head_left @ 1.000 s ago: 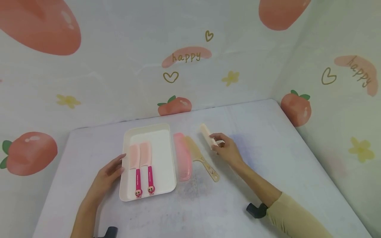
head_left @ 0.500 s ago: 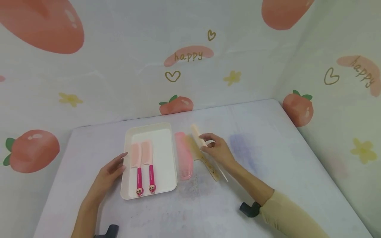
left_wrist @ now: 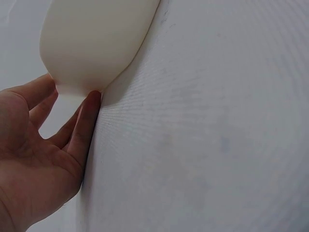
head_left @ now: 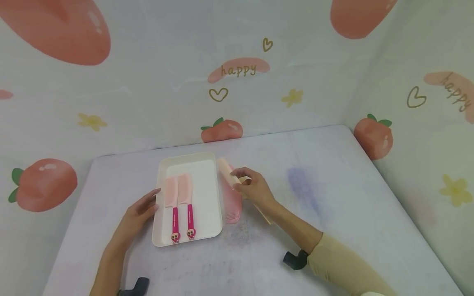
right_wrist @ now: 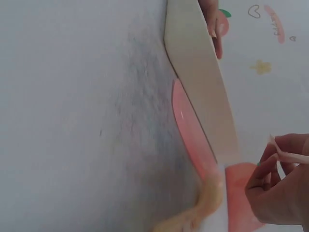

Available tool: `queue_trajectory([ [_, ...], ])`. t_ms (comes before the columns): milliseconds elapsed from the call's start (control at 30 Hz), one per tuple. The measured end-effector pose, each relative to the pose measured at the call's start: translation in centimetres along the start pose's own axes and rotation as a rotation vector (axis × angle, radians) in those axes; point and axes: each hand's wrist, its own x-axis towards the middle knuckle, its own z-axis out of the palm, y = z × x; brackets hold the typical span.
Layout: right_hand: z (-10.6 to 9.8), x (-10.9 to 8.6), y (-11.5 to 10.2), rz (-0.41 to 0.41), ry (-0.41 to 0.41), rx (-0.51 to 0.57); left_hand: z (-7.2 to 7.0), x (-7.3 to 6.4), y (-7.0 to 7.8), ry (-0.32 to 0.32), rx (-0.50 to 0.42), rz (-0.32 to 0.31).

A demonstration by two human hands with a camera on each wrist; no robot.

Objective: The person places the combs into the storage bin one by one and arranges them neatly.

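Note:
My right hand [head_left: 255, 189] pinches a pale pink tail comb [head_left: 227, 172] between thumb and fingers, over the pink comb [head_left: 232, 205] beside the tray. That comb's thin tail is hidden behind the hand. Under the right hand lies a beige handled comb [head_left: 263, 214], mostly covered. At the left side of the white tray [head_left: 209, 205], my left hand [head_left: 138, 211] touches the outer wall with its fingertips; the left wrist view has the fingers [left_wrist: 89, 116] at the wall. Two pale pink combs [head_left: 171, 193] with magenta handles lie side by side in the tray's left half.
A printed cloth backdrop [head_left: 148, 102] rises behind the table and a second stretch stands at the right. The pale table [head_left: 314, 164] extends to the right of the combs. Black wrist mounts [head_left: 295, 260] sit on both forearms.
My right hand has moved left with the tail comb, from right of the beige comb to over the pink one. The left hand stays at the tray. The head view shifts slightly.

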Motion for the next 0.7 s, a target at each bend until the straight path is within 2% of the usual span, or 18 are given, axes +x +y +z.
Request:
queue_trajectory([
  [200, 2.3, 0.9, -0.1, -0.016, 0.002, -0.046, 0.0, -0.1, -0.1, 0.009, -0.002, 0.015],
  [400, 4.3, 1.6, -0.3, -0.008, 0.010, -0.093, -0.1, -0.2, 0.0, 0.009, 0.023, -0.009],
  [600, 5.7, 1.7, -0.7, 0.018, 0.041, -0.195, -0.1, 0.1, 0.0, 0.003, 0.013, -0.014],
  [700, 6.2, 1.6, -0.7, 0.028, 0.032, -0.185, -0.1, 0.2, -0.1, 0.006, 0.005, -0.010],
])
